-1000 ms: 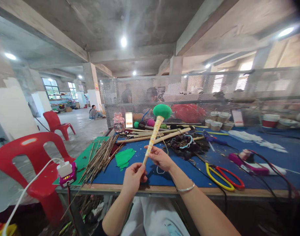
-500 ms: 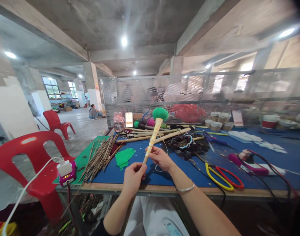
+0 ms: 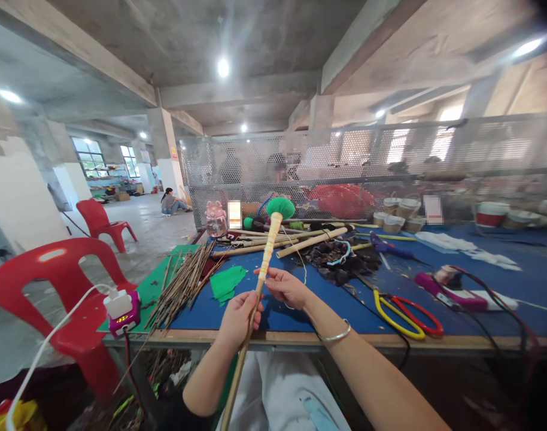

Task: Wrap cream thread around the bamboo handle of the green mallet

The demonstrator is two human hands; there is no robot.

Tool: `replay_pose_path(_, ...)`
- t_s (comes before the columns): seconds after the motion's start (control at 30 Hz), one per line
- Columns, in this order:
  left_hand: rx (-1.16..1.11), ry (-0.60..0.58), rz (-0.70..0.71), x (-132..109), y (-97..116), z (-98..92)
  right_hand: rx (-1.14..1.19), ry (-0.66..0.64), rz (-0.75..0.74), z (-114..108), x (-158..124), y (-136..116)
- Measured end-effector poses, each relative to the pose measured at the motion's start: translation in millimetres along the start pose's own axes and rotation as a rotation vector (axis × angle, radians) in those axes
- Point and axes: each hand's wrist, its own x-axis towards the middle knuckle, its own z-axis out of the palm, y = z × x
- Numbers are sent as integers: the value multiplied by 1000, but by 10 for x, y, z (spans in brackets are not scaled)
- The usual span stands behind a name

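Observation:
A long wooden stick (image 3: 238, 383) runs from my lap up over the table's front edge. It carries a rounded green fabric head (image 3: 280, 208), and its upper part is covered in a cream-yellow wrapping (image 3: 269, 248). My left hand (image 3: 238, 317) is closed round the bare wood just under the wrapping. Higher up, my right hand (image 3: 286, 288) has thumb and fingertips at the wrapping's lower end; whether it also pinches a thread there is hidden. A thin pale string (image 3: 299, 248) hangs in a loop right of the stick. Green fabric scraps (image 3: 227, 284) lie left of my hands.
Thin brown twigs (image 3: 184, 287) are heaped on the left. Behind my hands lie thicker poles (image 3: 313, 241) and a dark tangled pile (image 3: 334, 263). Yellow-and-red-handled scissors (image 3: 401, 317), a glue gun (image 3: 392, 248) and a purple power strip (image 3: 457, 293) lie right. Red chairs (image 3: 71, 251) stand left.
The green head has shifted a little left. More of the stick's lower length shows over my lap. My right hand has moved slightly left along with the wrapped part.

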Motion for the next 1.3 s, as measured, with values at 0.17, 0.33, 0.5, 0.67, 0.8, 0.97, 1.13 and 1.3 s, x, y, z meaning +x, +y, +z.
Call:
replay_pose_path(0.17, 10, 11, -40, 74, 24, 80, -51, 64, 7, -57, -1, -4)
replay_pose_path(0.33, -63, -6, 47, 146, 68, 165, 19, 138, -90, -31, 9, -45)
replay_pose_path(0.5, -89, 74, 59, 175, 32, 144, -127, 272, -92, 16, 1, -49)
replay_pose_path(0.67, -31, 95, 71, 191, -24, 158, -255, 251, -137, 27, -22, -45)
replay_pose_path(0.8, -31, 100, 76, 197, -33, 161, -312, 239, -156, -36, -8, -3)
replay_pose_path(0.97, -96, 105, 63, 197, -33, 131, -365, 336, -171, -98, 41, 26)
replay_pose_path(1.13, -105, 15, 63, 170, -10, 121, -286, 384, -171, -60, 59, 14)
replay_pose_path(1.3, -86, -83, 59, 129, 6, 95, -114, 227, -74, -36, 31, -11)
